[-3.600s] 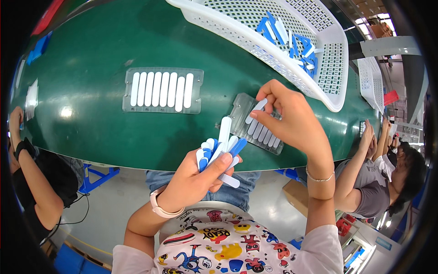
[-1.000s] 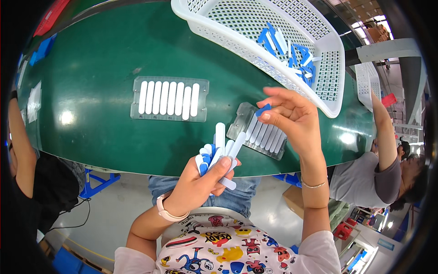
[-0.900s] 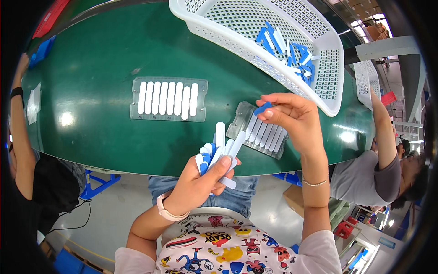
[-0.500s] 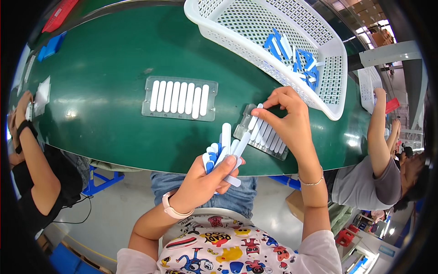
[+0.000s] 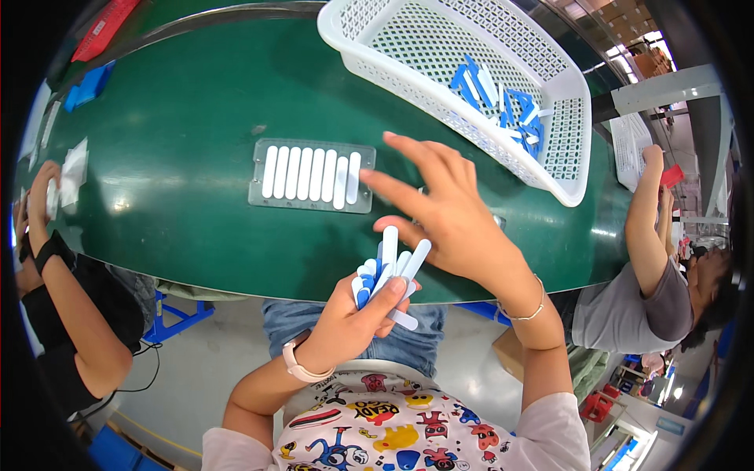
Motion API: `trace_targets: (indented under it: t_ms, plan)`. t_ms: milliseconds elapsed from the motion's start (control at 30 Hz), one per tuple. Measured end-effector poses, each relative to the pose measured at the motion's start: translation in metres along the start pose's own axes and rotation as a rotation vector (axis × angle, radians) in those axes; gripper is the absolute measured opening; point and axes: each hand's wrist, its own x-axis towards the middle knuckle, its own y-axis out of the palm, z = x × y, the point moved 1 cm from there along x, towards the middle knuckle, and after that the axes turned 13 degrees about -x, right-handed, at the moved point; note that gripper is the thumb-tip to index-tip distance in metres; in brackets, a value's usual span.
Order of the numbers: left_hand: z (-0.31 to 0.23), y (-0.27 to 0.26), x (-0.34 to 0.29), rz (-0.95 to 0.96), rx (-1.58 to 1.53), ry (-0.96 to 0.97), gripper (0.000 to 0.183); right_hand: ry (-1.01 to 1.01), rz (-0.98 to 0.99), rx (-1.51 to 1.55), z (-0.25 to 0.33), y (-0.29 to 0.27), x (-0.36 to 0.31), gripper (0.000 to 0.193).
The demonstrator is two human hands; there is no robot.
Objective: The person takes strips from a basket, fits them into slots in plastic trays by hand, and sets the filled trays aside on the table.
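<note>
My left hand [image 5: 351,318] is closed round a fanned bunch of flat, round-ended white and blue strips [image 5: 390,250], above the table's near edge. My right hand [image 5: 455,216] is stretched out over the table, its fingers apart and with nothing in them. Its index fingertip is by the right edge of a clear plastic tray [image 5: 258,188]. On that tray lies a row of several white strips [image 5: 305,173], side by side; the two at the right end sit unevenly. A second clear tray [image 5: 499,223] is almost wholly hidden under my right hand.
A white perforated basket [image 5: 463,122] with loose blue and white strips [image 5: 499,102] stands at the far right of the green table [image 5: 173,141]. Blue pieces [image 5: 89,85] and a red object [image 5: 106,30] lie far left. People work at both sides.
My right hand has left the strip it pinched at the second tray and swung left toward the first tray, its fingers opening. My left hand keeps its bunch almost in place.
</note>
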Motion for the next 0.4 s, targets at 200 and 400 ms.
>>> trace_targets:
  t_ms: [200, 400]
  plan:
    - [-0.008, -0.020, -0.021, -0.132, 0.043, 0.158, 0.027, -0.127, 0.006, -0.288, 0.011, 0.012, 0.012, 0.041]
    - [-0.013, -0.016, -0.025, -0.128, -0.036, 0.156, 0.027, -0.066, 0.078, -0.193, 0.010, -0.004, 0.002, 0.063]
